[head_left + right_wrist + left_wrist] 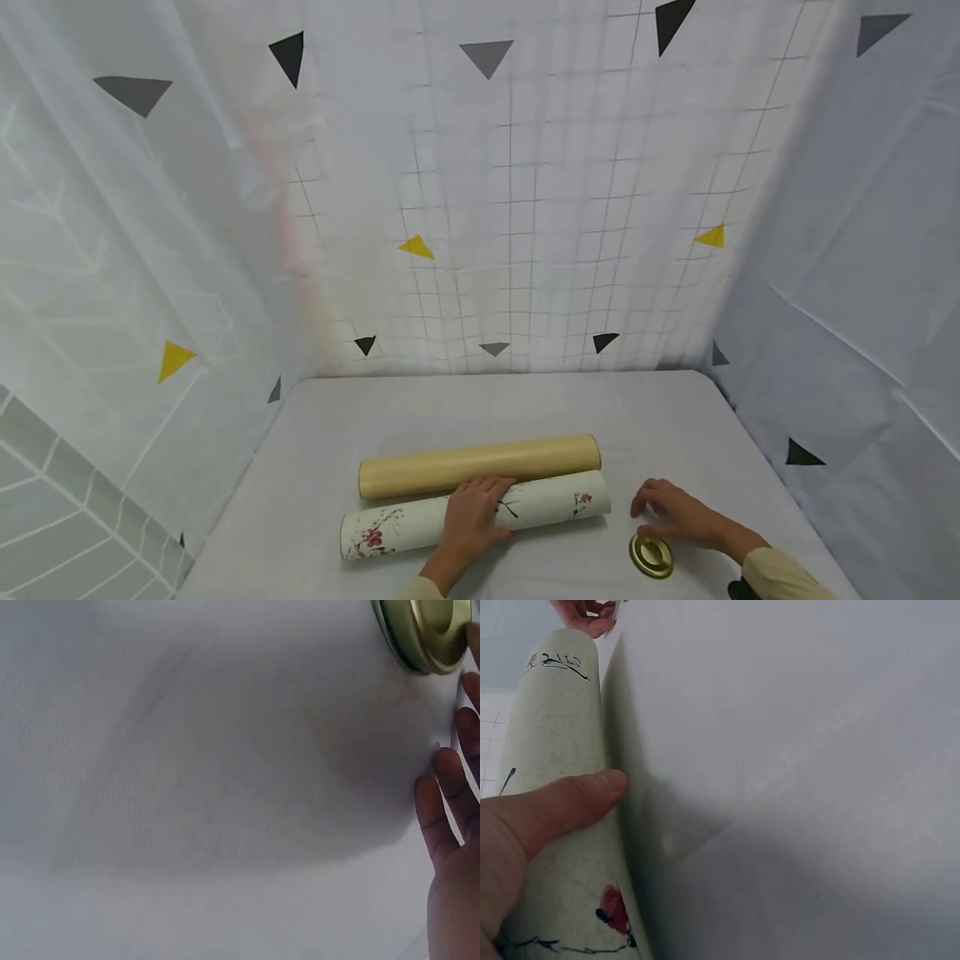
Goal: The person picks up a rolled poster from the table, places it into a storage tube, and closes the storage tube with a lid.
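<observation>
A white tube printed with red blossoms and dark branches [551, 502] lies across the table. My left hand [471, 517] grips it near its middle, with the thumb on the near side and the fingers over the far side; the left wrist view shows the thumb [574, 799] lying across it, fingers hidden. Right of the tube, a round gold lid with raised rings [651, 557] lies on the table. My right hand [682, 517] is just beyond it, fingers loosely bent and spread. In the right wrist view, the lid [431, 634] sits close to those fingertips.
A plain tan tube [480, 464] lies behind the printed one, nearly parallel and close to it. White cloth covers the table [495, 404]. White sheets with black, grey and yellow triangles [558, 208] hang at the back and both sides.
</observation>
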`<state>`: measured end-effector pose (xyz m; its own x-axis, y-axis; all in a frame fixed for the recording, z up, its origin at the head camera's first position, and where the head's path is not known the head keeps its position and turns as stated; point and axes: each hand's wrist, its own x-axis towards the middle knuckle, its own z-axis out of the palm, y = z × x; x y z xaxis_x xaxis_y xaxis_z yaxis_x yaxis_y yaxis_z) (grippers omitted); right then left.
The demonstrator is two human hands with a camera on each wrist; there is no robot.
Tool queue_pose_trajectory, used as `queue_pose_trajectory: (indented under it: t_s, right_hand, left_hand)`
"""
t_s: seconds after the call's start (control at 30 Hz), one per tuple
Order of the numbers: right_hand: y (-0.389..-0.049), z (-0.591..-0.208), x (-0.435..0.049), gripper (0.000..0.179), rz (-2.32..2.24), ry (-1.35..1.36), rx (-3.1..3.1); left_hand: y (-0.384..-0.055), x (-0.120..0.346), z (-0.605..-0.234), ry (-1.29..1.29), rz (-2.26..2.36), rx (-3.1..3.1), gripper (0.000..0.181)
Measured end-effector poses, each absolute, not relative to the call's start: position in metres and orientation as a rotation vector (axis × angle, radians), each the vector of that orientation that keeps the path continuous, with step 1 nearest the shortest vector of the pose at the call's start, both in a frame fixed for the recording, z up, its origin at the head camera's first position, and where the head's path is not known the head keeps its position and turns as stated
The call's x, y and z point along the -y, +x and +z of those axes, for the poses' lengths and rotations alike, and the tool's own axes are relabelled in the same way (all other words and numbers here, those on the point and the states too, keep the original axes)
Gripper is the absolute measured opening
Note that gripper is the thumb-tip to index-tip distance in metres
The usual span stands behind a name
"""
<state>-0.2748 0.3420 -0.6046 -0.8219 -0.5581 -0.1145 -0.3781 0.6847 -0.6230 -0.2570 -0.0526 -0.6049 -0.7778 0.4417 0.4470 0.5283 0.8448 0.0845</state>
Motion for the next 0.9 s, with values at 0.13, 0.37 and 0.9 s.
queue_pose_trajectory:
  t_s: [0.13,0.37,0.9]
  right_hand:
    - [-0.275,-0.605,-0.343,0.026,-0.919,-0.704,-2.617]
    - [-0.267,-0.597,-0.344,0.046,-0.873,-0.725,-2.590]
    - [-0.271,-0.611,-0.353,0.059,-0.716,-0.986,-2.781]
  left_hand:
    - [-0.258,0.052,-0.606,-0.721,-0.260,2.623,0.088]
    - [-0.258,0.052,-0.606,-0.710,-0.281,2.643,0.088]
    - [-0.260,0.053,-0.607,-0.695,-0.285,2.634,0.088]
